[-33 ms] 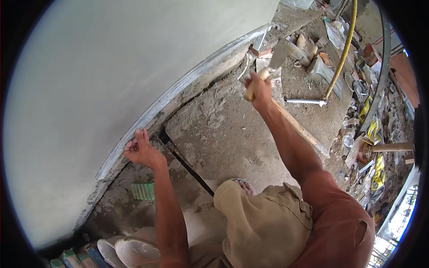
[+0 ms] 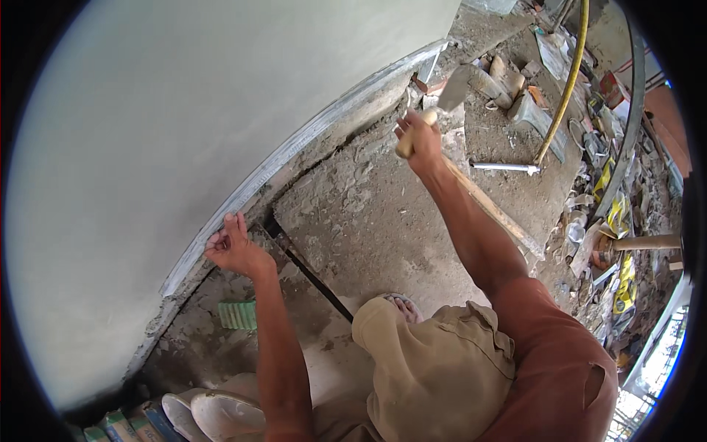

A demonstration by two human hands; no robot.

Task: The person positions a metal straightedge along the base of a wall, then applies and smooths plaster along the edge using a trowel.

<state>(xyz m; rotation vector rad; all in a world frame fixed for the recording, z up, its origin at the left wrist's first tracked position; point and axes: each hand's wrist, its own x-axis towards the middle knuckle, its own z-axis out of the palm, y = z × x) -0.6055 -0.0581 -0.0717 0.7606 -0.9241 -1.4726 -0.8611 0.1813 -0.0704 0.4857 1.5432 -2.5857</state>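
Note:
A long silver-grey straightedge [image 2: 324, 125] runs along the foot of the smooth grey wall [image 2: 184, 110], bent into a curve by the lens. My left hand [image 2: 239, 249] is on its near end, fingers closed at the edge and pressed against it. Farther off to the right, my right hand [image 2: 421, 144] grips a trowel by its pale wooden handle [image 2: 407, 147]. The trowel's grey blade [image 2: 454, 87] points up and away, apart from the straightedge, above the concrete floor.
Rubble and scraps [image 2: 589, 206] cover the right side, crossed by a yellow hose [image 2: 573, 81]. Under my right forearm lies a wooden stick [image 2: 501, 214], beside a silver tube [image 2: 504, 168]. A green ridged piece [image 2: 237, 315] and pale rounded objects [image 2: 224, 414] lie at lower left.
My right hand has shifted slightly left and away with the trowel, and its fingers look a little looser on the handle. The left hand stays nearly in place.

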